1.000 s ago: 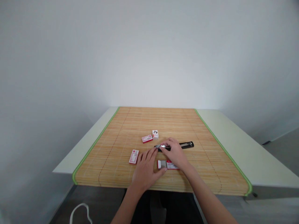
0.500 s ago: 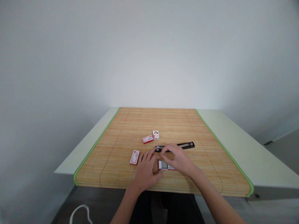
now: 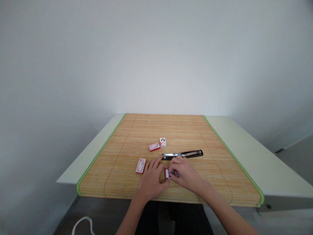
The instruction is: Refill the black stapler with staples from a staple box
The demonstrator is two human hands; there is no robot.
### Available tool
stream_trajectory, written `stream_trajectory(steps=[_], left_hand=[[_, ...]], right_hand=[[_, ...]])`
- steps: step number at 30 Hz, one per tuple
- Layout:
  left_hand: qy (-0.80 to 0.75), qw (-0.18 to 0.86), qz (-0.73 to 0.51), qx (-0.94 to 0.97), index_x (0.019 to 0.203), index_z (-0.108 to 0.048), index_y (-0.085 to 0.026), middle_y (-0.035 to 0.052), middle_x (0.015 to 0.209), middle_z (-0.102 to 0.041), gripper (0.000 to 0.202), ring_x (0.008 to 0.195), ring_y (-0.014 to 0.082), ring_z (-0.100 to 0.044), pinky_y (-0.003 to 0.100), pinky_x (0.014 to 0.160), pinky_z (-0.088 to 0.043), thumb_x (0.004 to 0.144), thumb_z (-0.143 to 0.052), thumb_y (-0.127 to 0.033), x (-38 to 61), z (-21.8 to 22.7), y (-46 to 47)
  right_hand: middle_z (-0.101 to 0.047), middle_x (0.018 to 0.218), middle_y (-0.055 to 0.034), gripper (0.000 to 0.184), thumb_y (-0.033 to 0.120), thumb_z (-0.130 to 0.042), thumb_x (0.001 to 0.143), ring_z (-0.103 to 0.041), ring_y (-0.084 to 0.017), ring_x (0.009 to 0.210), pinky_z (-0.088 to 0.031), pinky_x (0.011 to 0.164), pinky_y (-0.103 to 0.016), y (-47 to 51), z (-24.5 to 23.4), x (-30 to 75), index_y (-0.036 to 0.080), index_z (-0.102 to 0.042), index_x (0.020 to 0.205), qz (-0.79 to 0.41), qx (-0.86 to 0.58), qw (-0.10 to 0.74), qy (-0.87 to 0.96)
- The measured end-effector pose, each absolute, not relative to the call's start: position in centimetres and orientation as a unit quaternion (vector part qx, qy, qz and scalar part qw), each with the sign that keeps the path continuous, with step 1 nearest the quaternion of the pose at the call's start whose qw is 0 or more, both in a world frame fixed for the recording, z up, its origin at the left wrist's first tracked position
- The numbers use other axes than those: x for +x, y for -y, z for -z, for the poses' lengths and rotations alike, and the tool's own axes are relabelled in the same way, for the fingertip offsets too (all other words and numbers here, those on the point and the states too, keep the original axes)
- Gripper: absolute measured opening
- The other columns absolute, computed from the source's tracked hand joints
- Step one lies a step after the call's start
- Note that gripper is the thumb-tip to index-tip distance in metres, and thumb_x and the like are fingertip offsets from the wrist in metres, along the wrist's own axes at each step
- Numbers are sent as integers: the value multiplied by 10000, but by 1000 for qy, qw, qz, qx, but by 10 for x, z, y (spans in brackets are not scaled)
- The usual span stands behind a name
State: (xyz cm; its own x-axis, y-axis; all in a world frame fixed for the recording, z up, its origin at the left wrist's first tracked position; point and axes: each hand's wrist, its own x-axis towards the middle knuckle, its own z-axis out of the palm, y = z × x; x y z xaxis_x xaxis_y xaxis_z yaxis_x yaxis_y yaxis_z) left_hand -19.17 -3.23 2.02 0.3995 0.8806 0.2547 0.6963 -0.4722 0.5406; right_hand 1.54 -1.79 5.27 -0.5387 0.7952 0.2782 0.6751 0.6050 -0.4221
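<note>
A small red-and-white staple box point(image 3: 167, 173) lies on the mat with its tray partly out. My left hand point(image 3: 152, 179) rests flat on the mat beside it, thumb and index finger at either edge of the box's left end. My right hand point(image 3: 186, 173) bends over the box, fingers pinched together at the tray. What they hold, if anything, is hidden. Just beyond my hands lies a black stapler point(image 3: 182, 154), opened out flat with its metal channel showing. My left fingertips reach close to its left end.
Another red-and-white box point(image 3: 141, 165) lies left of my left hand. Farther back, a similar box point(image 3: 154, 147) sits beside a small white box point(image 3: 162, 142). A bamboo mat point(image 3: 137, 130) with green edging covers the middle of the white table point(image 3: 234, 137). A wall point(image 3: 161, 65) stands behind.
My right hand has lowered toward me, its pinched fingers going from above the box down to the tray. More of the stapler is uncovered. My left hand has stayed in place.
</note>
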Motion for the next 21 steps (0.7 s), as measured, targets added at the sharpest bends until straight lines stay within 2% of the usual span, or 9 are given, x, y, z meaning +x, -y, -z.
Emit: stream_trajectory(steps=[5,14,21], left_hand=[[-480,180,-258,819,1149,-632,-303,26,1614,-408,361,1452,296,-389,529,1222,-267,804,-732,-269,-192,-20,32],[-484,183,-263,815,1130,-634,-306,17,1606,-421,364,1456,302,-386,536,1222,-270,787,-750,-265,-192,-19,32],[-484,187,-258,815,1142,-632,-312,-4,1619,-411,383,1455,288,-402,518,1233,-271,781,-750,-257,-193,-20,32]], right_hand=[[-651,989,-29,87,185,-745,847,-557,-232,979,-431,886,-376,14,-51,16,259,-723,807,-140,-419,225,869],[-638,960,-26,91,180,-795,809,-561,-223,957,-445,884,-370,5,-49,18,265,-767,792,-169,-414,212,869],[-656,995,-30,93,171,-765,837,-590,-224,1003,-460,917,-367,5,-51,22,262,-771,826,-203,-408,209,865]])
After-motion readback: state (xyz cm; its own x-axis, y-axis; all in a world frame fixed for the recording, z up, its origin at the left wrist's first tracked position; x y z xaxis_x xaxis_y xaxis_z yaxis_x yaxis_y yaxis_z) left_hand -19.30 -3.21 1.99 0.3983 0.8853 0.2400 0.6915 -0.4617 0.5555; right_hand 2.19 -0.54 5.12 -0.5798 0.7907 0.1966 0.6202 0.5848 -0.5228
